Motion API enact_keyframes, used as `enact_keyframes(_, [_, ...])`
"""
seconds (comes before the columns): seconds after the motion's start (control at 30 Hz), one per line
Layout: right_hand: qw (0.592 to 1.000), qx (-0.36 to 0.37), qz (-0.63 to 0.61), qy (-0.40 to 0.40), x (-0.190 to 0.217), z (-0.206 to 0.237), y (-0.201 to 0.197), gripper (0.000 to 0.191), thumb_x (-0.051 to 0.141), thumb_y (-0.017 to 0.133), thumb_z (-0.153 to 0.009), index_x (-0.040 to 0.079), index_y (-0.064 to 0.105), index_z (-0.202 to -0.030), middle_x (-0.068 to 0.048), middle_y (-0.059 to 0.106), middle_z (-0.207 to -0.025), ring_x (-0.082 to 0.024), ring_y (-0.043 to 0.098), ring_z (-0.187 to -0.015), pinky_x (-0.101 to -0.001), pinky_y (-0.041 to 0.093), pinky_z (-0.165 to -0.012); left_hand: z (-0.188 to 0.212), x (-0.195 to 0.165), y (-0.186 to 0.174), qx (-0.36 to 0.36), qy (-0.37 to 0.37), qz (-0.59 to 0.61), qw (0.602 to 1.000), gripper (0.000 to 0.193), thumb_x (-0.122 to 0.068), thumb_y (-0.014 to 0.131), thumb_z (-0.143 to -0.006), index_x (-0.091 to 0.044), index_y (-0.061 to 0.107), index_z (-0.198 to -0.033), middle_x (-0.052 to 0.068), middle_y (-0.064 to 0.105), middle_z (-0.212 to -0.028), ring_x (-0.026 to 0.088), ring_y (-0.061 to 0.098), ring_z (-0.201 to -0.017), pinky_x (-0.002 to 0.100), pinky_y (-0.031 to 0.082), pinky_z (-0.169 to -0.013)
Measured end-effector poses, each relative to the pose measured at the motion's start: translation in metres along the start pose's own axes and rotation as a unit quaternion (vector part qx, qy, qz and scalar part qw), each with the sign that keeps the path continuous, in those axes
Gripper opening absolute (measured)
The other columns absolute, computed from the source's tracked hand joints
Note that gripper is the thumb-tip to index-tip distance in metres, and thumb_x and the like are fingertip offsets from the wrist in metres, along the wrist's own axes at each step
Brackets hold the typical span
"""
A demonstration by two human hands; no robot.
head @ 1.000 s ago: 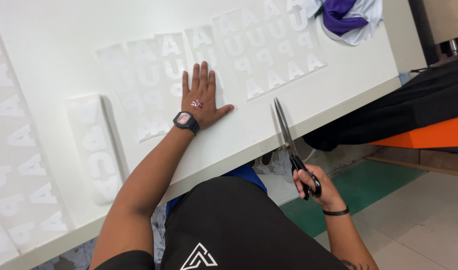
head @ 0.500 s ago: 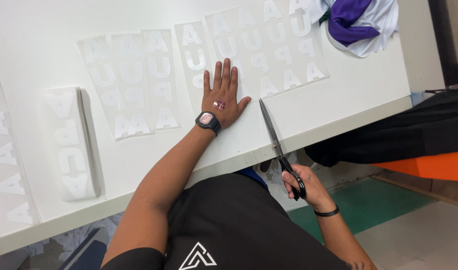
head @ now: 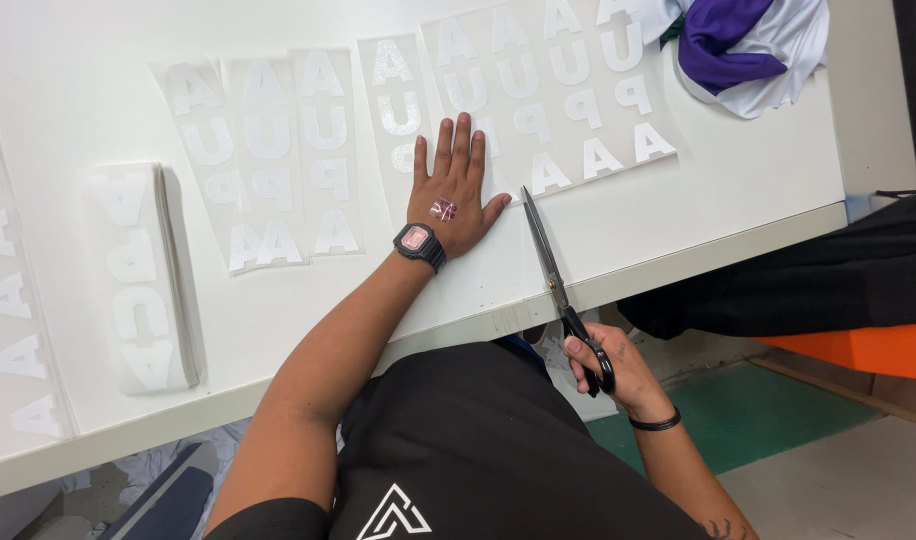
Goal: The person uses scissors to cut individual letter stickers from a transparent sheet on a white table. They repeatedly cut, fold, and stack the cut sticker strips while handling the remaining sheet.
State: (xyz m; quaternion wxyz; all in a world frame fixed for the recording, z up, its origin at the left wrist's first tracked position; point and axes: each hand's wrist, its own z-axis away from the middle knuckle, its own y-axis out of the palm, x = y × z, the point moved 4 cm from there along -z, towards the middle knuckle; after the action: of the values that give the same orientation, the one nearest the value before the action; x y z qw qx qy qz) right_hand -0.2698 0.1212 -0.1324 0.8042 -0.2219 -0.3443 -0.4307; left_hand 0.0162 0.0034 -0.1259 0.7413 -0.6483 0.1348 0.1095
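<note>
My left hand [head: 454, 190] lies flat, fingers spread, on a clear film sheet of white letters [head: 553, 95] on the white table [head: 738, 200]. A black wristwatch sits on that wrist. My right hand [head: 608, 370] grips the black handles of long scissors [head: 548, 260] below the table's front edge. The blades point up over the table toward the sheet's lower edge, just right of my left thumb.
More letter strips [head: 268, 150] lie left of my hand, and a stack of cut strips [head: 143, 275] sits farther left. A purple and white cloth [head: 738, 45] is bunched at the far right corner. Black and orange items [head: 838, 300] stand beside the table.
My right hand has brought the scissors up and left, so the blades now reach over the table edge toward the sheet. My left hand stays flat on the film.
</note>
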Motion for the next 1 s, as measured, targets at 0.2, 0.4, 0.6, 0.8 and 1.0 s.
enact_keyframes(0.2, [1.0, 0.007, -0.016, -0.011, -0.001, -0.004, 0.004, 0.038, 0.042, 0.068, -0.09, 0.007, 0.06, -0.077, -0.001, 0.059, -0.055, -0.009, 0.057, -0.042, -0.0221, 0.045, -0.04, -0.002, 0.003, 0.003, 0.0, 0.003, 0.003, 1.0, 0.091, -0.063, 0.039, -0.098, -0.003, 0.013, -0.161, 0.018, 0.002, -0.169, 0.033, -0.005, -0.155, 0.056, -0.005, -0.123])
enact_keyframes(0.4, [1.0, 0.01, -0.016, -0.016, -0.001, -0.004, 0.006, 0.038, 0.04, 0.068, -0.092, 0.007, 0.06, -0.075, -0.001, 0.059, -0.055, -0.008, 0.057, -0.043, -0.0219, 0.045, -0.04, -0.002, 0.003, 0.005, 0.008, 0.0, 0.005, 1.0, 0.092, -0.065, 0.039, -0.097, -0.004, 0.012, -0.16, 0.018, 0.002, -0.169, 0.033, -0.005, -0.155, 0.056, -0.005, -0.123])
enact_keyframes(0.6, [1.0, 0.001, -0.002, -0.017, 0.0, -0.003, 0.007, 0.04, 0.042, 0.068, -0.092, 0.008, 0.059, -0.073, 0.0, 0.058, -0.054, -0.008, 0.057, -0.043, -0.0218, 0.045, -0.04, -0.002, 0.004, 0.005, 0.006, 0.001, 0.008, 1.0, 0.094, -0.066, 0.041, -0.096, -0.003, 0.014, -0.16, 0.019, 0.002, -0.168, 0.033, -0.005, -0.155, 0.057, -0.005, -0.123])
enact_keyframes(0.8, [1.0, -0.009, -0.001, -0.013, 0.002, -0.001, 0.009, 0.04, 0.041, 0.068, -0.091, 0.007, 0.059, -0.073, -0.001, 0.059, -0.054, -0.009, 0.057, -0.042, -0.0221, 0.044, -0.039, -0.003, 0.003, 0.004, 0.007, 0.002, 0.006, 1.0, 0.096, -0.068, 0.043, -0.093, -0.003, 0.016, -0.16, 0.019, 0.003, -0.168, 0.033, -0.005, -0.154, 0.056, -0.004, -0.123])
enact_keyframes(1.0, [0.999, -0.004, -0.038, -0.007, 0.01, -0.007, 0.009, 0.038, 0.039, 0.069, -0.091, 0.005, 0.061, -0.077, -0.002, 0.059, -0.054, -0.009, 0.055, -0.042, -0.0226, 0.043, -0.039, -0.002, 0.002, 0.003, 0.011, 0.003, 0.005, 1.0, 0.098, -0.07, 0.044, -0.093, -0.003, 0.016, -0.16, 0.019, 0.003, -0.168, 0.034, -0.005, -0.155, 0.057, -0.004, -0.123])
